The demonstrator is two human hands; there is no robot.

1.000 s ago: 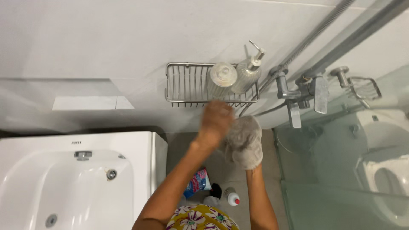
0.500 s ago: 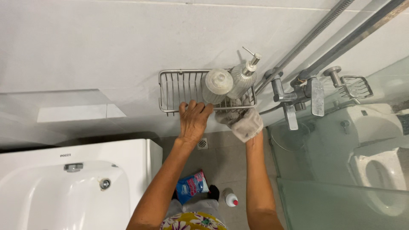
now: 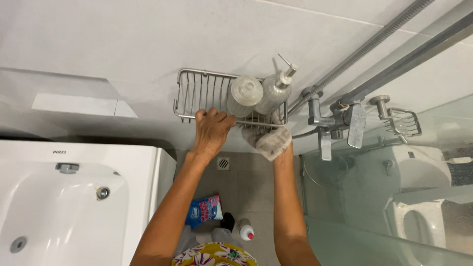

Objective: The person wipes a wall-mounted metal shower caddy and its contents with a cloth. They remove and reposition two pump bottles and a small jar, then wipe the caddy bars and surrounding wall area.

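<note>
A metal wire basket (image 3: 194, 93) is fixed to the white tiled wall. Inside it stand a clear round container (image 3: 245, 94) and a pump bottle (image 3: 274, 91). My left hand (image 3: 212, 130) grips the basket's front rail from below. A grey-white cleaning cloth (image 3: 272, 143) wraps my right hand (image 3: 268, 139), which presses it against the basket's lower right corner under the pump bottle.
A white washbasin (image 3: 74, 197) lies at the left. A chrome shower mixer tap (image 3: 335, 125) and a small wire soap dish (image 3: 404, 122) are at the right, behind a glass screen with a toilet (image 3: 423, 216). On the floor are a blue packet (image 3: 203, 209), a drain (image 3: 223, 163) and a red-capped bottle (image 3: 245, 229).
Both hands rose from below the basket up to it. My left hand took hold of the front rail, and my right hand brought the cloth to the basket's right corner.
</note>
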